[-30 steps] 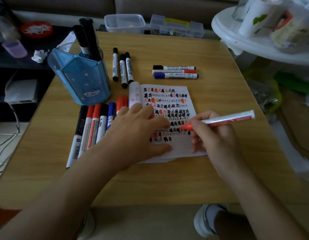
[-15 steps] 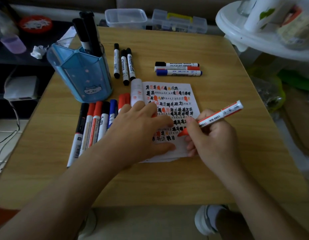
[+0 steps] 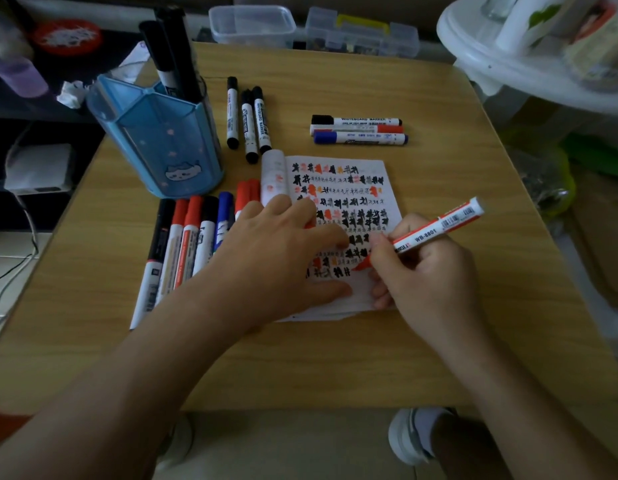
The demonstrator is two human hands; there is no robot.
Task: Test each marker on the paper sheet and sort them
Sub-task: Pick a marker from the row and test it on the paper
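Marker [image 3: 439, 225] uncapped, tip seemingly touching paper [image 3: 374, 168]

Sixteen visible markers [image 3: 357, 121]; one sheet [image 3: 369, 174]; one holder [image 3: 162, 150]

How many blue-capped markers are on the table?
2 blue-capped markers: one in the row left of the paper sheet, one beyond it. The left hand may hide more.

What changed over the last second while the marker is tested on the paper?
The right hand drew the red-and-white whiteboard marker nearer the person, its tip reaching the lowest row of marks on the white paper sheet, its barrel tilting steeper. The left hand still presses the sheet flat; the other markers stayed put.
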